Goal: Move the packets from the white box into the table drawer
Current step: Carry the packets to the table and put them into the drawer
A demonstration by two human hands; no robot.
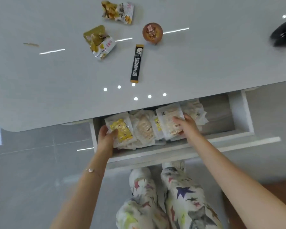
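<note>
Reaching down into an open white drawer (183, 150) under the bench (56, 80), both bare forearms stretch forward from the bottom of the view. The left hand (106, 138) sits at the drawer's left end, its fingers (113, 133) curled around the near corner of a clear packet with yellow contents (120, 129), thumb on top. The right hand (187, 125) lies palm down near the drawer's middle, fingers closed over a pale translucent packet (168, 121) and pressing on its face. Between the two hands more crinkled clear packets (144, 128) lie overlapping in a loose row inside the drawer, some holding beige biscuits; others are bunched behind the right hand. The drawer's right part shows bare grey bottom. A thin bracelet (90, 170) circles the left wrist.

On the glossy pale grey bench top above lie two torn gold and white snack wrappers (99, 42), a slim black stick sachet (136, 63) and a small round brown cup (152, 32). A blurred black object (283, 34) sits at the right edge. Patterned white trousers (180, 195) show below.
</note>
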